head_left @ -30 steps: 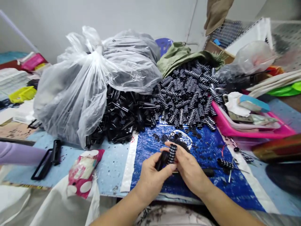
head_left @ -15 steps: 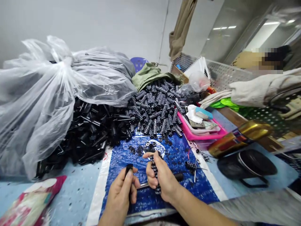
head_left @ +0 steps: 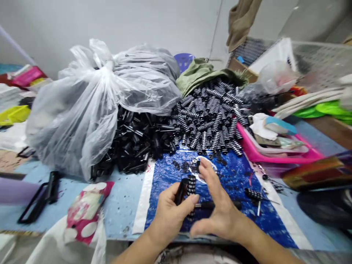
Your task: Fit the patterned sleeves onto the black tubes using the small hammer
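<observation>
My left hand (head_left: 169, 216) is closed around a glossy black plastic piece (head_left: 180, 192) and a black-and-white ribbed cylinder (head_left: 191, 186), which stand side by side. Its thumb presses across the cylinder. Just to the right, my right hand (head_left: 224, 211) has its fingers and thumb spread apart, with nothing in them. Behind both hands, on a blue plastic sheet (head_left: 162, 183), a rod with a black handle (head_left: 206, 205) lies partly hidden. Small black discs (head_left: 185, 165) are scattered further back on the sheet.
A heap of ribbed cylinders (head_left: 211, 117) lies at the back, beside loose black plastic parts (head_left: 137, 143). A tied translucent bag (head_left: 79, 110) bulges at left. A pink tray (head_left: 275, 157) and a dark mug (head_left: 324, 207) stand at right. A red-and-white packet (head_left: 88, 212) lies at front left.
The ribbed cylinder has passed from my right hand to my left, beside the black piece. My right hand has let go and opened. The camera has turned left.
</observation>
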`<state>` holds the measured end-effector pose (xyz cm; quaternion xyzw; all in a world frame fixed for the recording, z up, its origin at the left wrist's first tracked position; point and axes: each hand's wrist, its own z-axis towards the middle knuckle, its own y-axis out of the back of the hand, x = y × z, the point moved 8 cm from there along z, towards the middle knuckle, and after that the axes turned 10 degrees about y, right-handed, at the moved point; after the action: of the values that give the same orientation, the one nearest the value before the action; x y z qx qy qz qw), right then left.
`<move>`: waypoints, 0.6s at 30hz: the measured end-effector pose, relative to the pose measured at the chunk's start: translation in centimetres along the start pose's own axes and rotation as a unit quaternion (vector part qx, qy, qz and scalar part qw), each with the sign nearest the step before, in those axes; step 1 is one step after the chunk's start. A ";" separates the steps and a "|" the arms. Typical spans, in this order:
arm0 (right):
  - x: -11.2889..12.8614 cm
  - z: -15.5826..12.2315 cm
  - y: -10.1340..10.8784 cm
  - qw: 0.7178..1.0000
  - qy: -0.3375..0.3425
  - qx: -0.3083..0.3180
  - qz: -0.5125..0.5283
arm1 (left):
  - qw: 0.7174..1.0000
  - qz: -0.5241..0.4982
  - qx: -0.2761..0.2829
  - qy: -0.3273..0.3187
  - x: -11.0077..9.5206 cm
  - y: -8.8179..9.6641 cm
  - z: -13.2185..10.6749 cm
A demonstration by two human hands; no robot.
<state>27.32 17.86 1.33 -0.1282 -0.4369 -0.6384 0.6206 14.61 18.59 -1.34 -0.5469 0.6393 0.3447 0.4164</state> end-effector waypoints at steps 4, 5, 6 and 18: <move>1.7 -0.6 0.0 0.988 0.121 0.019 -0.094 | 1.000 -0.001 0.001 0.009 -0.1 0.3 -0.7; 2.0 -0.5 0.1 0.985 0.131 0.008 -0.107 | 1.000 -0.011 -0.010 0.013 0.0 0.4 -0.8; 2.3 -0.4 0.1 0.983 0.140 0.003 -0.122 | 0.999 -0.026 -0.025 0.020 0.2 0.5 -0.8; 4.5 0.1 -0.7 0.950 0.216 0.004 -0.225 | 0.962 -0.258 0.039 0.085 1.5 -1.1 -1.1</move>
<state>25.77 14.71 4.30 0.1166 -0.3123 -0.7723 0.5409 15.43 16.81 -2.22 -0.7037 0.5228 0.1529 0.4562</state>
